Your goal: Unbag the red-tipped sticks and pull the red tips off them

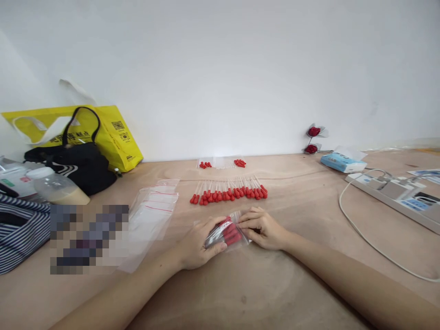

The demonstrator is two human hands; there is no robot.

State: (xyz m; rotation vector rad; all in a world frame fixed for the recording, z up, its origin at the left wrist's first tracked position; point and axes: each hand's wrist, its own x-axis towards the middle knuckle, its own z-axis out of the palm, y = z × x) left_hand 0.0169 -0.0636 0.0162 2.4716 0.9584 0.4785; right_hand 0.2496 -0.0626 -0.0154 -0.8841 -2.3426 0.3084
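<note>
Gripping a see-through zip bag (pixel 215 237) right now, the left hand (pixel 200 243) is curling over one end, thumb on the near side, fingers lying over the top. The right hand (pixel 263 227) is pinching the other end, fingers bent and bunched close together. Can't tell if the seal is closed, the fingers are covering too much of it. The bag is lying low over the wooden table, between the person and a row of loose droppers (pixel 225 195), and it's holding a bunch of red-bulbed droppers (pixel 233 234).

Progress-wise I'd call it partway. Back by the wall, two red clusters are sitting at either end of some see-through plastic, looking like bagged droppers (pixel 239 163), so that bit seems done. The long loose row is lying unbagged, bulbs facing the person, so plenty's left imo.

Other containers: flat zip bags (pixel 156 215) with red lines are overlapping off to the left, nothing showing inside. Further left, a plastic bottle (pixel 58 189) is leaning over with something beige in it. A yellow shopping bag (pixel 122 133) is standing behind a black bag (pixel 91 167), contents hidden.
</note>
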